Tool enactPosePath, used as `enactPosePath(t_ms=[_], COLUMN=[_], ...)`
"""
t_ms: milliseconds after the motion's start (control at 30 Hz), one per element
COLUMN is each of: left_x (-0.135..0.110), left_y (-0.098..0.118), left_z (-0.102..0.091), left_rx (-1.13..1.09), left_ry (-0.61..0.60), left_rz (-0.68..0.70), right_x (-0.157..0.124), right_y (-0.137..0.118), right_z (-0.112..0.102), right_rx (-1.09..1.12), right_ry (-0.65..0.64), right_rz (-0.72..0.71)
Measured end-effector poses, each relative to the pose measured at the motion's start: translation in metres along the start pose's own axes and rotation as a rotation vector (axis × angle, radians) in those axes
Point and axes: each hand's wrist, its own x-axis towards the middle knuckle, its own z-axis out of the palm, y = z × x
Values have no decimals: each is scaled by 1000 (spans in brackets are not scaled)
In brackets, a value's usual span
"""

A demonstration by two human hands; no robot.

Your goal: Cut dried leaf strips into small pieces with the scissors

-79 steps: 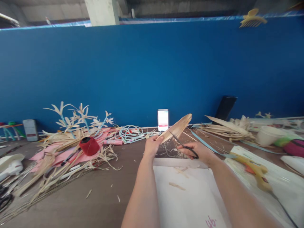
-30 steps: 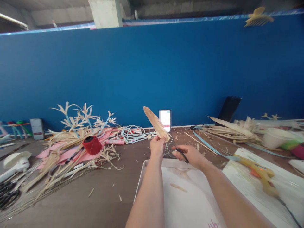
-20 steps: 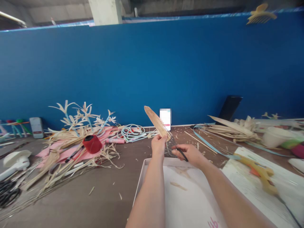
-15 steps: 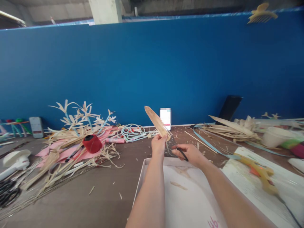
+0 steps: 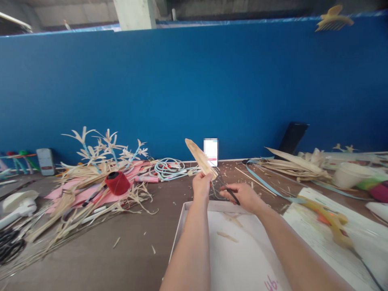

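Observation:
My left hand [image 5: 202, 186] is closed on the lower end of a dried husk strip [image 5: 198, 155], pale tan and long, which tilts up and to the left. My right hand [image 5: 241, 196] grips a pair of scissors [image 5: 233, 196] by the dark handle. Their thin blades point up and left to the lower edge of the strip, close to my left fingers; whether they touch it is too fine to make out. Below both hands lies a shallow white box [image 5: 242, 258], with small husk scraps [image 5: 227, 237] on its inside.
Left on the table are red thread [image 5: 117, 183], husk flowers [image 5: 86, 149], pink paper and black scissors [image 5: 11, 246]. A phone [image 5: 210, 151] stands against the blue partition. To the right lie a yellow glue gun [image 5: 330, 222] on papers, husks [image 5: 300, 165] and a white cup [image 5: 353, 175].
The tip of the husk strip has dropped slightly. Both hands stay almost in place, still holding the strip and the scissors.

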Motion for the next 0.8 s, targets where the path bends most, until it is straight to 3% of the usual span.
enactPosePath(t_ms=[800], left_x=[-5], left_y=[-1], left_z=[6], left_rx=[113], left_ry=[-32], left_rz=[-53], right_x=[-1], right_y=[-2], right_z=[1], right_rx=[-24], right_ry=[30], right_rz=[-57])
